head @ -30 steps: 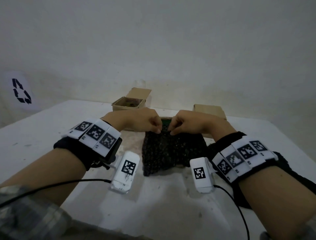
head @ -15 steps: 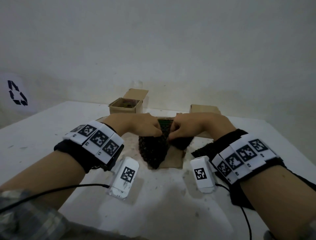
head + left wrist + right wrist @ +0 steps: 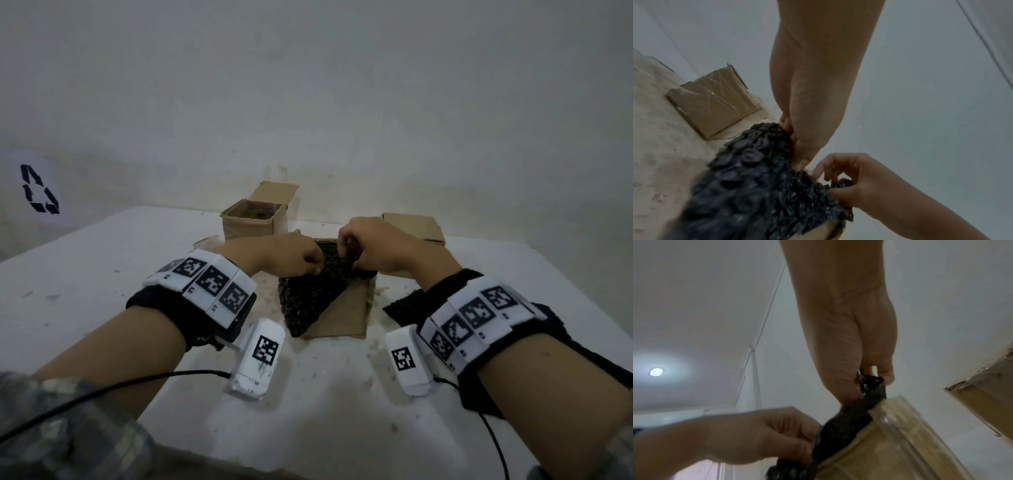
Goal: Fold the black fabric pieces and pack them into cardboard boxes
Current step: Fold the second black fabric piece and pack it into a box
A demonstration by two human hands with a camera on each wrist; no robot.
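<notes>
A black bumpy fabric piece (image 3: 308,298) drapes down the near wall of an open cardboard box (image 3: 342,318) at the table's middle. My left hand (image 3: 310,263) and right hand (image 3: 352,246) pinch its top edge side by side above the box opening. In the left wrist view the left hand (image 3: 803,146) grips the fabric (image 3: 760,186) from above. The right wrist view has the right hand (image 3: 871,379) pinching a fabric corner (image 3: 871,384) at the box rim (image 3: 890,418). A second black piece (image 3: 407,303) lies flat under my right wrist.
An open cardboard box (image 3: 251,222) with its lid up stands at the back left. A closed box (image 3: 414,224) lies at the back right, near the wall. The white table (image 3: 325,411) reaches the wall; its left edge is near a recycling sign (image 3: 39,190).
The fabric, spread wide over the box front a second ago, is now gathered into a narrow hanging triangle. Both hands have drawn together and the right hand has risen slightly.
</notes>
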